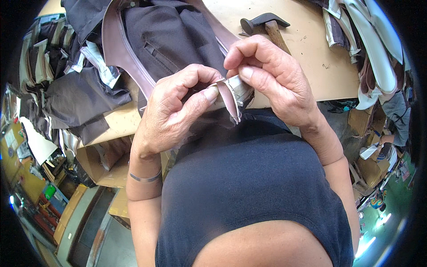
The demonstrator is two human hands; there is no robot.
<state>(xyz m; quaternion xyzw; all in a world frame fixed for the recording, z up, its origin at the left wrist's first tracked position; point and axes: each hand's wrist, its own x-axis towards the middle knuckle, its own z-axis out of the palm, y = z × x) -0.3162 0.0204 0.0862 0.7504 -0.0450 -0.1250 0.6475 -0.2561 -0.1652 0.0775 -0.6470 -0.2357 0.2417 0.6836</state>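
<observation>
Between my hands, close to the table's near edge, is the folded end of a mauve leather strap [228,99] with pale, frayed-looking edges. My left hand [173,109] pinches one side of it between thumb and forefinger. On the other side, my right hand [280,80] has its thumb pressed on a pale part of the piece, its fingers curled in. Just beyond lies a dark brown fabric bag panel [178,38] with a slit-like pocket opening. A long curved mauve strap [118,40] runs along its left side. What lies under my fingertips is partly hidden.
A hammer [264,21] rests on the table [307,66] beyond my right hand. Dark fabric pieces [75,100] are piled at the left. Pale straps [376,49] hang over the right edge. Cardboard boxes [100,167] stand below. Another person's arm [388,139] shows at far right.
</observation>
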